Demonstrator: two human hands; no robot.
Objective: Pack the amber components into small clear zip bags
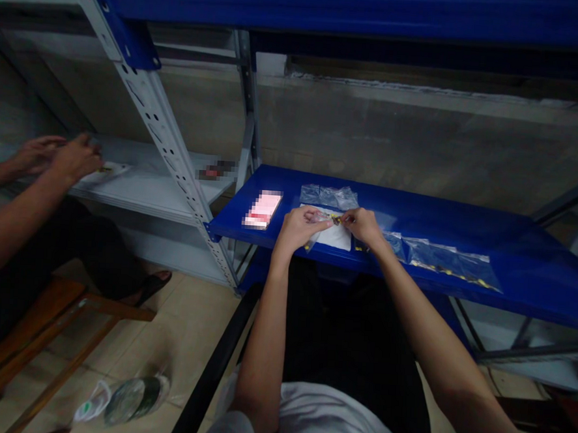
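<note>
My left hand (300, 230) is closed on a small clear plastic bag, part of which shows between thumb and fingers. My right hand (365, 225) is in a pinch just across from it, and whatever its fingertips hold is too small to make out. Between the two hands lie small yellow and dark pieces (336, 219), over a white sheet (335, 237) on the blue shelf (416, 214). Several clear bags (328, 196) lie flat behind the hands. More bags (452, 264), with yellow and dark pieces along their lower edges, lie to the right of my right forearm.
A phone-like object (264, 208) with a blurred-out screen lies left of my hands. A grey perforated post (164, 137) separates my shelf from a grey one, where a co-worker's hands (70, 157) handle something. A plastic bottle (135, 400) lies on the floor near a wooden bench (58, 307).
</note>
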